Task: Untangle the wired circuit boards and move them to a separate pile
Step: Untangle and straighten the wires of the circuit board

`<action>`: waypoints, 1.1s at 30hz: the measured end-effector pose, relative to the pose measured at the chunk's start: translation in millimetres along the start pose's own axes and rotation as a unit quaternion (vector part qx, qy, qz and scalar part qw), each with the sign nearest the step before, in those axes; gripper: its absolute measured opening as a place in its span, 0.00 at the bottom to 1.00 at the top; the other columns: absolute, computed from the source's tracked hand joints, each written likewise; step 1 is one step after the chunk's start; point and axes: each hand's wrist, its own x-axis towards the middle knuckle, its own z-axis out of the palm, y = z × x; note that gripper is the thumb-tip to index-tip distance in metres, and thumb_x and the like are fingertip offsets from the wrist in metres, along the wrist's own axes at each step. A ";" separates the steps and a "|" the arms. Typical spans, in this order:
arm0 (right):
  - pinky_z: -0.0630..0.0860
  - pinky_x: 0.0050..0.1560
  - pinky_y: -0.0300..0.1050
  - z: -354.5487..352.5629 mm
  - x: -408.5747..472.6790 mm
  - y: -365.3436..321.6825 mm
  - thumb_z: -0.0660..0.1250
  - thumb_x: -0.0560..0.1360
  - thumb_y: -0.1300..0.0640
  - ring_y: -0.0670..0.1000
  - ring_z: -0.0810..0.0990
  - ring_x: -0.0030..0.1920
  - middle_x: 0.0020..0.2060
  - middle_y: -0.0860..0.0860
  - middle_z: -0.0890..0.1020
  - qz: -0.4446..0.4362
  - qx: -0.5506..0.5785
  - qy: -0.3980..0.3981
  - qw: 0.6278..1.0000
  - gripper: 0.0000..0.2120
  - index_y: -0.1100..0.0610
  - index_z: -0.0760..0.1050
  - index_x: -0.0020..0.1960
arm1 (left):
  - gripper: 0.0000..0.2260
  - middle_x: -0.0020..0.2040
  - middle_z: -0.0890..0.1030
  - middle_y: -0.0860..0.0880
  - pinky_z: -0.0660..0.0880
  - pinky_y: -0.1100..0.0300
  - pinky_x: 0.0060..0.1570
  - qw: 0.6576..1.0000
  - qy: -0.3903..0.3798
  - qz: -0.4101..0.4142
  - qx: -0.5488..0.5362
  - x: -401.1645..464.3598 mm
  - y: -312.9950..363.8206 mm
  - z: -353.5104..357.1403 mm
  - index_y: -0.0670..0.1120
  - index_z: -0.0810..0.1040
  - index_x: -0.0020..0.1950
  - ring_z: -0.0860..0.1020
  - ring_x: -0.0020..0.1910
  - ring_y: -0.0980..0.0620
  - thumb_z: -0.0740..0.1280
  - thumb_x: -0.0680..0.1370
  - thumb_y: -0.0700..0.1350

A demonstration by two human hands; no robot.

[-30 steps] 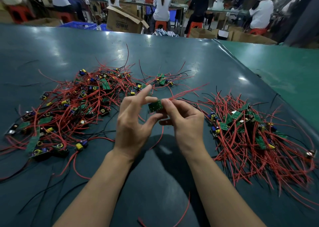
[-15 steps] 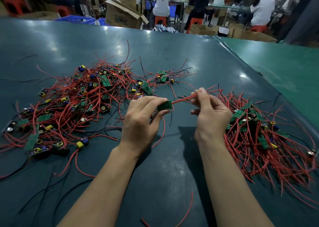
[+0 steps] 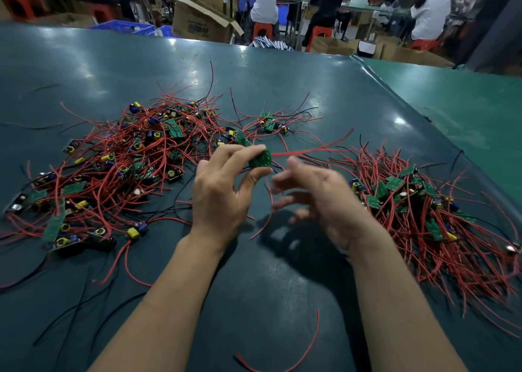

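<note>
while the left hand (image 3: pixel 223 193) pinches a small green circuit board (image 3: pixel 260 159) with red wires above mid-bench, the blurred right hand (image 3: pixel 324 199) hangs open and empty beside it. one board looks freed; next it needs carrying to the right-side pile of sorted boards (image 3: pixel 418 202).

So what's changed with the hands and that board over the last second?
The right hand let go of the red wires and drew back toward the left hand, fingers open and blurred. The left hand still pinches the green board. Both piles look unchanged.
</note>
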 end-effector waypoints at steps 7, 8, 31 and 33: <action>0.72 0.22 0.39 14.2 2.8 9.5 0.64 0.79 0.51 0.50 0.82 0.31 0.35 0.54 0.85 -0.085 -0.085 0.021 0.993 0.14 0.60 0.81 0.43 | 0.17 0.50 0.84 0.44 0.77 0.47 0.47 0.990 -0.131 0.026 -0.055 -2.8 -5.0 -6.4 0.39 0.80 0.62 0.81 0.47 0.49 0.72 0.73 0.37; 0.72 0.22 0.40 10.8 3.9 9.6 0.65 0.80 0.52 0.52 0.82 0.30 0.34 0.56 0.84 -0.096 -0.102 0.039 0.989 0.15 0.62 0.81 0.42 | 0.18 0.49 0.85 0.46 0.76 0.48 0.48 0.992 -0.118 0.017 -0.036 -2.1 -5.2 -8.1 0.39 0.80 0.63 0.81 0.46 0.52 0.73 0.73 0.38; 0.72 0.23 0.35 5.8 6.3 5.5 0.66 0.79 0.58 0.48 0.79 0.25 0.32 0.51 0.82 -0.031 0.249 0.300 0.920 0.06 0.60 0.78 0.45 | 0.09 0.38 0.81 0.46 0.73 0.49 0.50 0.962 -0.129 -0.162 0.176 -9.9 -29.2 -12.8 0.43 0.83 0.45 0.74 0.46 0.42 0.66 0.78 0.46; 0.71 0.22 0.37 11.2 11.1 13.4 0.66 0.78 0.59 0.48 0.77 0.24 0.32 0.51 0.81 -0.033 0.152 0.270 0.950 0.06 0.59 0.78 0.44 | 0.10 0.43 0.82 0.44 0.71 0.48 0.52 0.956 -0.130 -0.166 0.202 -8.2 -30.9 -9.8 0.42 0.83 0.46 0.74 0.48 0.41 0.65 0.78 0.46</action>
